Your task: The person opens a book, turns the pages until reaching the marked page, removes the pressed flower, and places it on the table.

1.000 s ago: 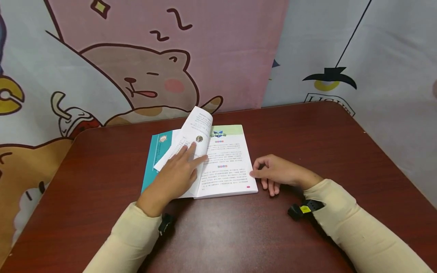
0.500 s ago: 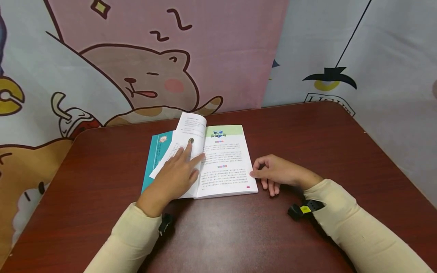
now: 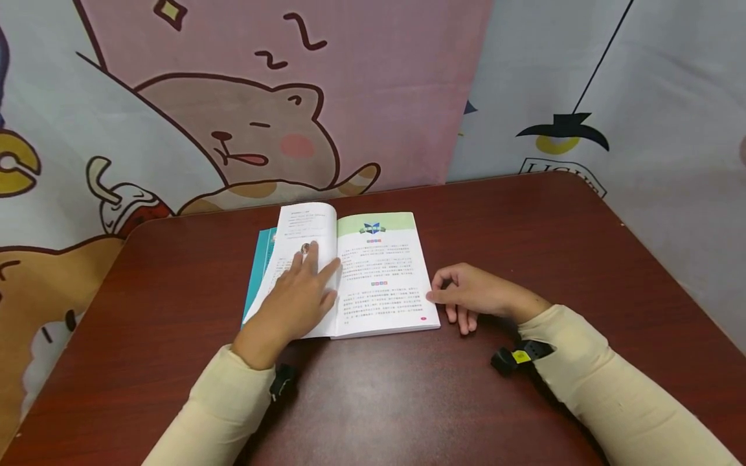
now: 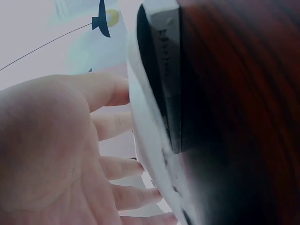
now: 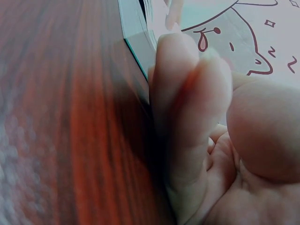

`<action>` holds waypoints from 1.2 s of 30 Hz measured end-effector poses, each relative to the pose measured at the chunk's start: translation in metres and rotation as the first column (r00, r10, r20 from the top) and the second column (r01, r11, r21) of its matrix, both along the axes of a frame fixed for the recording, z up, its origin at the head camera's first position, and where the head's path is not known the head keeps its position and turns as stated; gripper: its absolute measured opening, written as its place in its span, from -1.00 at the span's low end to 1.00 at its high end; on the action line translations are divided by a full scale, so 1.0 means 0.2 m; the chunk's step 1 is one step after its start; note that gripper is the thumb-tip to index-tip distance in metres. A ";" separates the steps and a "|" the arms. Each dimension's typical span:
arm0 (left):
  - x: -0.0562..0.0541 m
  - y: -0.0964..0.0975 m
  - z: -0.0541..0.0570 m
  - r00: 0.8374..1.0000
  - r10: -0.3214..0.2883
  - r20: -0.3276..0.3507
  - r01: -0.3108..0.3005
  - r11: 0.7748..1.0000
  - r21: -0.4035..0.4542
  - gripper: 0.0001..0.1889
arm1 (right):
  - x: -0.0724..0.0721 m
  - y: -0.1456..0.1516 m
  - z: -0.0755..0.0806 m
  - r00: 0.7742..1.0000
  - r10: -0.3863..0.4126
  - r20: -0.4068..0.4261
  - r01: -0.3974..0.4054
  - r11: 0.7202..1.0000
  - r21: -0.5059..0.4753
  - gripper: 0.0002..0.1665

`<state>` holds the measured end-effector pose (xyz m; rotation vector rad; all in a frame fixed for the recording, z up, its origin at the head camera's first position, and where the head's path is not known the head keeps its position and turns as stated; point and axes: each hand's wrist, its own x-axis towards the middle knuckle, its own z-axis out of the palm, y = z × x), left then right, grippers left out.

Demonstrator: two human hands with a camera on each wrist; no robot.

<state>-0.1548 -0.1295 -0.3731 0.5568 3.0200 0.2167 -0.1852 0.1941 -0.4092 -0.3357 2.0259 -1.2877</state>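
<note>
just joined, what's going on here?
A person has a paperback book open on the table. Their left hand lies with fingers spread on the left page, which bows up near the spine; a teal strip shows beyond it. Their right hand is at the book's right edge; whether it pinches any pages isn't clear.

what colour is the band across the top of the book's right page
The band is pale green, best seen in the head view.

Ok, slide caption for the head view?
Open book on a table: left hand on its left page, right hand at its right edge.
</note>
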 end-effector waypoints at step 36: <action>0.03 0.06 0.01 0.985 -0.130 0.110 0.130 0.991 0.004 -0.40 | 0.00 0.00 0.01 1.000 -0.007 -0.001 0.007 1.000 0.012 -0.68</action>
